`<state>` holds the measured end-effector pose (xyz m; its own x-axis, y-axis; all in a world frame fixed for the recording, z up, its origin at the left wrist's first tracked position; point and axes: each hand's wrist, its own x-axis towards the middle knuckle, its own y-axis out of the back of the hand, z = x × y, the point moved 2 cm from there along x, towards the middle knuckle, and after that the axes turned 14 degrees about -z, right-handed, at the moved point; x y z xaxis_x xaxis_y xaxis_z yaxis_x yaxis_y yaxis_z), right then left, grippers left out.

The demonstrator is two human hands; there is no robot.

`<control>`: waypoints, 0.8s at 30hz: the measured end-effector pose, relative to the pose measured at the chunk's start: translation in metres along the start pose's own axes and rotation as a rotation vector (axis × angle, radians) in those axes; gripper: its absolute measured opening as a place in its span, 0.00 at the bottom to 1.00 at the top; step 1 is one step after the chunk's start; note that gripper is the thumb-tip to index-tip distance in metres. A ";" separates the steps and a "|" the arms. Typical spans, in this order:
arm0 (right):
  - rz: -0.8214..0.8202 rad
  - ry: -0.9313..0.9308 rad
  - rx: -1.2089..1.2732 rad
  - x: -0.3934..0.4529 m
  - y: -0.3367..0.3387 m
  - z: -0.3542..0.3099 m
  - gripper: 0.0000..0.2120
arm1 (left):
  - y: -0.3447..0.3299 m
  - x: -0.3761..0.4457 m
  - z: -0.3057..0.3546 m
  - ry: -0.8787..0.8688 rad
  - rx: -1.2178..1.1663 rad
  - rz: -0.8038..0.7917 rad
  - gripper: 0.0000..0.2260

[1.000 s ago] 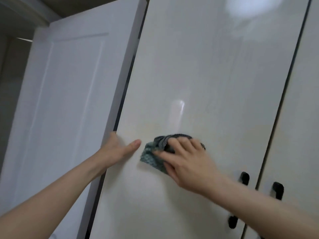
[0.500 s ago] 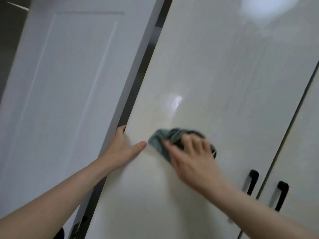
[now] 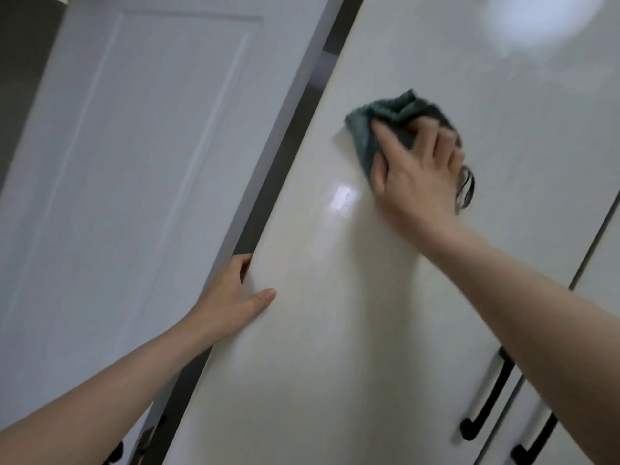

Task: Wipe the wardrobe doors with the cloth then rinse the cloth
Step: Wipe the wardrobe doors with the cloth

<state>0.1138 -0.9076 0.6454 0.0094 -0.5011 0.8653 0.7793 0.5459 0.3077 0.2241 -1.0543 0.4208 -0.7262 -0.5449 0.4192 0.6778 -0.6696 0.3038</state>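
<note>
Step in hand: wiping the front of 1 wardrobe door (image 3: 385,297), the glossy cream panel that fills the middle of the frame.
Cloth: a bunched dark green cloth (image 3: 369,135) sits flat against that door in the upper middle of the frame, with a small loop of it hanging at the lower right of the hand.
Right grip: the right hand (image 3: 416,172) presses the cloth to the panel, fingers spread and bent over the bundle, thumb on its left edge; it is grasping the cloth.
Left grip: the left hand (image 3: 235,297) steadies the same door at its left edge, at centre left of the frame. The thumb lies on the door face and the fingers wrap round the edge, so it is clasping the door.
Second door: a neighbouring wardrobe door (image 3: 600,263) shows at the right edge of the frame, apart from the cloth.
Handles: 2 black handles (image 3: 486,401) at lower right, 1 on each door, well below the cloth.
Other: a white panelled room door (image 3: 134,162) stands open at the left of the frame.
Progress: judged as early to middle. The cloth is at work on 1 panel only; no wet or wiped trace can be told apart from the glare.
Left to do: probably the rest of this door, the neighbouring door, then the rinse; no sink or tap is in view.
</note>
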 end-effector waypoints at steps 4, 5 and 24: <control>-0.027 0.274 0.028 -0.113 -0.040 -0.057 0.20 | -0.003 -0.010 -0.014 -0.009 -0.020 0.022 0.27; -0.079 0.356 0.041 -0.147 -0.049 -0.069 0.21 | -0.004 -0.014 -0.018 -0.004 -0.027 0.023 0.27; -0.242 0.344 0.120 -0.225 -0.059 -0.096 0.22 | -0.020 -0.047 -0.069 0.175 0.013 -0.101 0.34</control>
<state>0.1260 -0.8910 0.3947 0.0590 -0.8077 0.5867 0.7065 0.4490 0.5471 0.2363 -1.0498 0.3362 -0.7990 -0.5551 0.2312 0.6007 -0.7197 0.3480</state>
